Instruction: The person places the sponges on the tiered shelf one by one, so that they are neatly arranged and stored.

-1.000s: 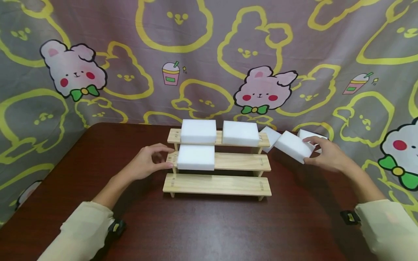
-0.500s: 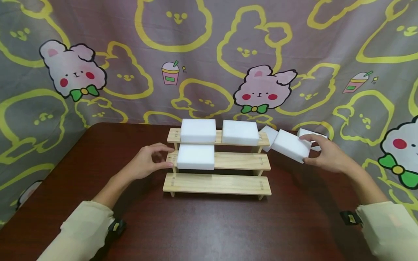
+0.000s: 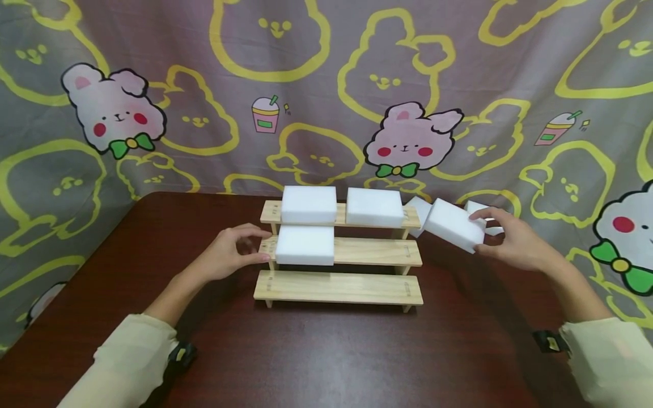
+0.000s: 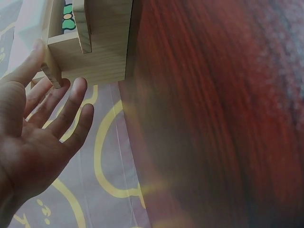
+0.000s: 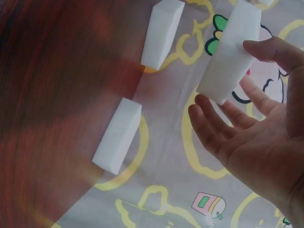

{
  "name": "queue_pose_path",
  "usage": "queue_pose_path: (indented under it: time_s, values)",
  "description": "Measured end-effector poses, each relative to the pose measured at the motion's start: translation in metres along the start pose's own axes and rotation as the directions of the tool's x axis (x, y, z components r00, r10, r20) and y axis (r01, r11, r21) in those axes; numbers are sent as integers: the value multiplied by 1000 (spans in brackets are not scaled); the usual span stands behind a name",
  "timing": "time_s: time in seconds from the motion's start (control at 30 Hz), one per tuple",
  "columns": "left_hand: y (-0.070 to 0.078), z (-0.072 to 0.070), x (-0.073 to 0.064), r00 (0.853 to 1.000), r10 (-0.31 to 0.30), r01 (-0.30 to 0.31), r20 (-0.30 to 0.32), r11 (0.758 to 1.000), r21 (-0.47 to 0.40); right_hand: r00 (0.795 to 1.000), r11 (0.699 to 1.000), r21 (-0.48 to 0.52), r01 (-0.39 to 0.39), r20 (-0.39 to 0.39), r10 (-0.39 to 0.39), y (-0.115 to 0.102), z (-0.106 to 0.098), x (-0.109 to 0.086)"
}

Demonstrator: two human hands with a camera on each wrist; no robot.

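A three-tier wooden display rack (image 3: 336,288) stands on the table, with two white foam blocks on its top tier. A third foam block (image 3: 306,243) lies at the left of the middle tier. My left hand (image 3: 227,255) pinches the left end of the middle board between thumb and fingers; in the left wrist view the thumb lies against the board (image 4: 52,71). To the right of the rack, my right hand (image 3: 515,241) holds another white foam block (image 3: 451,224) by its right end, tilted. In the right wrist view this block (image 5: 230,52) hangs between thumb and fingertips.
Two more foam blocks lie behind the held one: one block (image 3: 418,208) by the rack's right end, the other (image 3: 474,207) partly hidden by my right hand. A patterned curtain (image 3: 316,96) hangs along the back edge of the dark red table (image 3: 326,357).
The foam block in my right hand has shifted slightly left and upward. My left hand keeps its place on the rack, and the blocks there stay put.
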State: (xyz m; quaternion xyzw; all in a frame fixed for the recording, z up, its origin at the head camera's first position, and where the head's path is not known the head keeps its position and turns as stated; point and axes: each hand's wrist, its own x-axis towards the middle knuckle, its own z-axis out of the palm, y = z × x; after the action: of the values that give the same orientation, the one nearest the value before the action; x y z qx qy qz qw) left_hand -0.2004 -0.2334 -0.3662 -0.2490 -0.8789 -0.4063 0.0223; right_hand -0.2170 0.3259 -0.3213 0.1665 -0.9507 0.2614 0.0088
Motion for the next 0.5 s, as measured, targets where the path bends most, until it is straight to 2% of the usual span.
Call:
queue_pose_path:
  time_s: [0.3,0.5]
  values:
    - [0,0,-1,1000,-5,5,1,1000,2,998,999,31,41,-48,-40,-3,-4,-5]
    - [-1,0,-1,1000,-9,9,-1,1000,-8,998,998,39,47,-45,-46,-4,-8,-7]
